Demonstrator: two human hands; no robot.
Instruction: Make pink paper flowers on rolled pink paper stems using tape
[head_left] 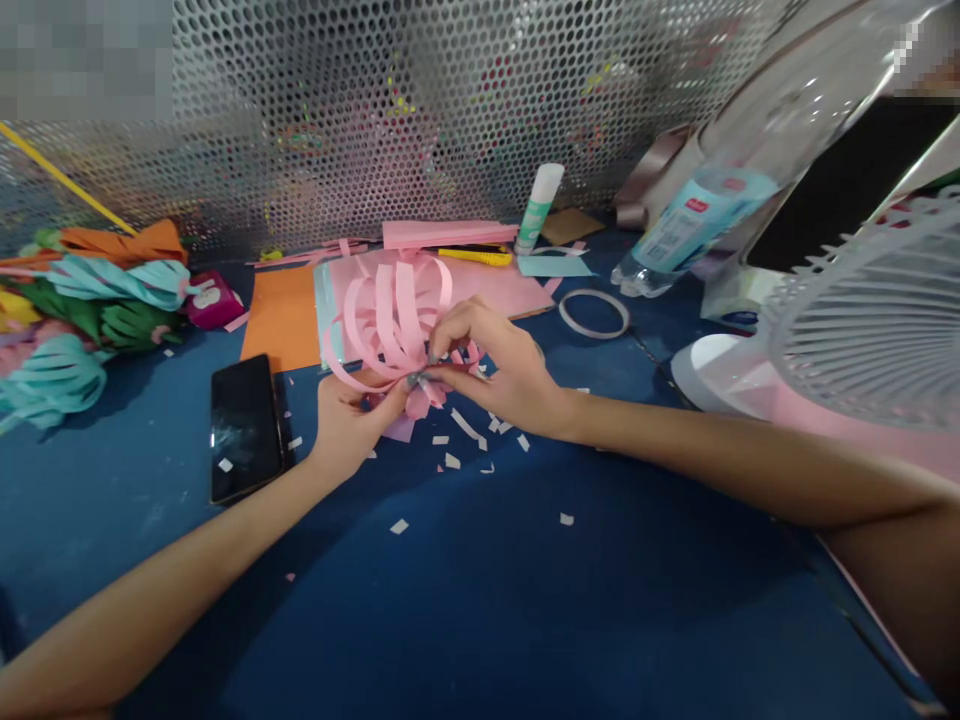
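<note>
A pink paper piece (406,300) made of looped strips stands up between my two hands, over the blue table (465,600). My left hand (351,422) pinches its base from the left, thumb and fingers closed together. From the right, my right hand (501,368) pinches the same gathered base, its fingertips meeting those of my left hand. More pink paper bits show just under the fingertips. Behind the loops lie pink sheets (510,283) and an orange sheet (279,318).
A black phone (246,430) lies left, near colourful paper bundles (142,290). Behind are a yellow cutter (475,257), a glue stick (540,205) and a perforated metal panel (337,120). A tape ring (594,314), bottle (694,225) and fan (877,310) stand right. White scraps are scattered in front.
</note>
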